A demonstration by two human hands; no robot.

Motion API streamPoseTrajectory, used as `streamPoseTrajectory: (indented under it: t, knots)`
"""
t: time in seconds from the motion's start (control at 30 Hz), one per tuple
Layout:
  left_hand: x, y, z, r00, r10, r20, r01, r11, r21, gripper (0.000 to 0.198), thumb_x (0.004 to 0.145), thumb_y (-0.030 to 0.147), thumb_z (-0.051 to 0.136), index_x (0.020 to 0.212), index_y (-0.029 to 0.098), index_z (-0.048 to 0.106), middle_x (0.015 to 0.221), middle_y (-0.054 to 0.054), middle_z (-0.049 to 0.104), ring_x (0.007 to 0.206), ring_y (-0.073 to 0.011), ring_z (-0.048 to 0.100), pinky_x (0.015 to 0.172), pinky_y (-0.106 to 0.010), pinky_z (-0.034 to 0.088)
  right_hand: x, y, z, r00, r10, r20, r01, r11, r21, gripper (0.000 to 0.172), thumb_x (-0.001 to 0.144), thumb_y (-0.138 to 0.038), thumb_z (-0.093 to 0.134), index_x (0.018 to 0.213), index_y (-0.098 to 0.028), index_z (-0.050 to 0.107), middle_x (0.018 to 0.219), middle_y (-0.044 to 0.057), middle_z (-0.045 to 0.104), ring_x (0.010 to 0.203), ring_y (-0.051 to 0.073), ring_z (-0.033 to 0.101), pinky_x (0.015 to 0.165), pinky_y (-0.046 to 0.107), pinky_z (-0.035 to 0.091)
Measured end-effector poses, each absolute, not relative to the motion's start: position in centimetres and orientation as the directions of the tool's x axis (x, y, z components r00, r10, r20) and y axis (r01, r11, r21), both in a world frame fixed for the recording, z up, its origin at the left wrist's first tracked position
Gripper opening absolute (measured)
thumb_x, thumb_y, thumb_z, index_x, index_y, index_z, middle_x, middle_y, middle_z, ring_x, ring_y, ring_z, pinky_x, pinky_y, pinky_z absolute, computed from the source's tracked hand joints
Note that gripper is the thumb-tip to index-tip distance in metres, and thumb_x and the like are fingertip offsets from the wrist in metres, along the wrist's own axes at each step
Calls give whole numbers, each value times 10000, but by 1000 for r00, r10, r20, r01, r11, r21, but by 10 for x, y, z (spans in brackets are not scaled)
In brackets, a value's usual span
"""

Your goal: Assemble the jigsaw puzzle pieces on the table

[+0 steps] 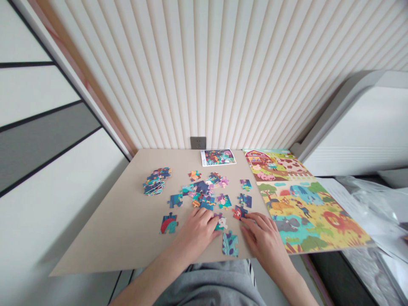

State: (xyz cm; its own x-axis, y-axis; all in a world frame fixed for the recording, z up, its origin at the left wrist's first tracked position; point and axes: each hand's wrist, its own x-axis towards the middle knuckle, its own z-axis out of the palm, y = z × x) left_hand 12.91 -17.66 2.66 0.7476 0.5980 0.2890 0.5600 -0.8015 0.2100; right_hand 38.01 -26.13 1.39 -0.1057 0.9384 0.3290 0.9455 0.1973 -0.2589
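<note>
**Both hands flat on table among loose puzzle pieces**

The left hand (197, 231) is laid palm down, fingers close together, nothing pinched. Its fingertips rest on a pink-and-white piece (222, 222). The right hand (264, 238) is likewise flat with fingers slightly spread, its fingertips touching a red-and-blue piece (238, 212). A leafy piece (230, 244) lies between the two hands, nearer the body. A red-arc piece (168, 224) is seen just outside the left hand. Beyond the fingertips a scatter of pieces (204, 193) is noted, further off a stack (155, 182) and a picture card (218, 157). Animal boards (306, 208) lie beside the right hand on the table (127, 229).
</note>
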Motion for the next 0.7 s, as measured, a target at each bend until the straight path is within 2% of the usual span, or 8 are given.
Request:
streamPoseTrajectory:
  t: [0.17,0.37,0.6,0.7]
  knots:
    - [119,-178,38,726,602,331,558,-798,227,159,1000,236,601,1144,209,664,1056,-64,675,1013,-235,622,932,-425,486,380,-250,10,-52,936,347,946,157,-284,293,990,-323,581,1264,-267,668,1118,81,738,1047,275,661,888,438,517]
    - [107,-179,43,720,632,287,573,-775,268,189,1004,165,567,1158,223,661,1028,-45,669,1006,-230,612,943,-426,478,381,-247,-2,-15,932,362,916,158,-369,318,1002,-318,553,1297,-252,652,1123,90,740,1037,281,675,902,453,532]
    - [108,-179,44,718,629,297,558,-776,294,189,1018,177,542,1158,221,661,1056,-50,669,1025,-230,605,972,-434,473,383,-253,1,98,942,320,783,125,-609,336,1019,-342,509,1304,-250,662,1229,92,716,1064,244,704,916,385,587]
    - [109,-181,45,720,620,313,546,-784,295,195,1024,186,532,1165,216,663,1062,-55,670,1026,-230,603,983,-444,470,388,-254,6,119,945,305,732,124,-670,348,1008,-342,518,1312,-256,666,1232,89,724,1049,238,719,920,380,594]
